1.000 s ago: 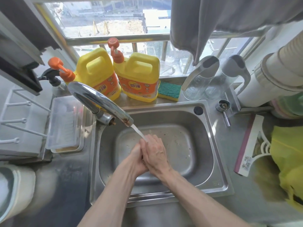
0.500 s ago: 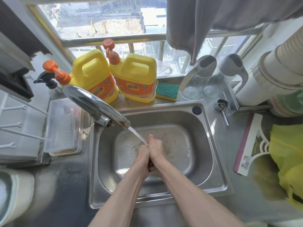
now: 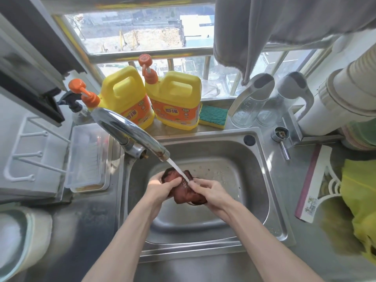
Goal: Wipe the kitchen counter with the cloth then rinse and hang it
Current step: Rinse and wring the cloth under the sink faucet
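A dark red-brown cloth (image 3: 181, 187) is bunched over the steel sink (image 3: 262, 210), held between both hands. My left hand (image 3: 161, 188) grips its left side and my right hand (image 3: 209, 192) grips its right side. Water runs from the chrome tap (image 3: 130, 132) in a thin stream onto the cloth between my hands. The cloth's lower edge hangs just below my right hand.
Two yellow detergent jugs (image 3: 175, 100) and a green sponge (image 3: 212, 115) stand on the sill behind the sink. A clear plastic box (image 3: 87, 157) and white rack (image 3: 30, 151) sit left. A squeegee package (image 3: 317, 184) and yellow bag (image 3: 362, 202) lie right. A grey towel (image 3: 264, 27) hangs above.
My hands were pressed together over the cloth under the stream; now they have drawn apart and the red-brown cloth shows between them.
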Tool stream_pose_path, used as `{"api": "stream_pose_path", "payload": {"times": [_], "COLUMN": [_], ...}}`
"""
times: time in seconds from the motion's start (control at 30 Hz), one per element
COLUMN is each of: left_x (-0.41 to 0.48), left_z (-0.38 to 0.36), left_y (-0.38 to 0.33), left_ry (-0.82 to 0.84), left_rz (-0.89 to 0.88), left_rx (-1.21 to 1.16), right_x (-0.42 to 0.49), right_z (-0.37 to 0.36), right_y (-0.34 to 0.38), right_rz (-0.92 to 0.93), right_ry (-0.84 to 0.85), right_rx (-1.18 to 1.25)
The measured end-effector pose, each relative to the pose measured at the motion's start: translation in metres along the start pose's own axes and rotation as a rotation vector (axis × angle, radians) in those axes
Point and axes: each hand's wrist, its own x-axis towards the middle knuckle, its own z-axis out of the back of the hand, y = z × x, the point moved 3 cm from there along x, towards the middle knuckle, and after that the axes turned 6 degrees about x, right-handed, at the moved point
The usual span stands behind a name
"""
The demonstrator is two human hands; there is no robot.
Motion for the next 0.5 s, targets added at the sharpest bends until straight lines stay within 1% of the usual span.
{"api": "stream_pose_path", "payload": {"times": [0.07,0.17,0.27,0.3,0.37,0.43,0.5], "left_x": [-0.002,-0.006,-0.006,-0.006,-0.002,0.003,0.006], "left_z": [0.001,-0.006,-0.009,-0.010,-0.010,-0.008,-0.008], "left_y": [-0.003,0.001,0.011,0.015,0.024,0.034,0.043], "left_ry": [0.017,0.155,0.216,0.205,0.126,0.035,0.002], "left_rz": [-0.012,0.084,0.126,0.120,0.123,0.158,0.178], "left_rx": [-0.050,-0.210,-0.299,-0.315,-0.327,-0.337,-0.360], "right_x": [-0.002,0.001,0.005,0.006,0.009,0.016,0.024], "right_z": [0.001,0.005,0.007,0.007,0.009,0.011,0.012], "right_y": [0.001,0.004,0.007,0.008,0.012,0.012,0.007], "right_rz": [-0.020,-0.022,0.039,0.067,0.122,0.167,0.177], "right_ry": [0.012,-0.106,-0.170,-0.185,-0.189,-0.194,-0.198], "right_rx": [-0.038,0.027,-0.049,-0.099,-0.164,-0.198,-0.196]}}
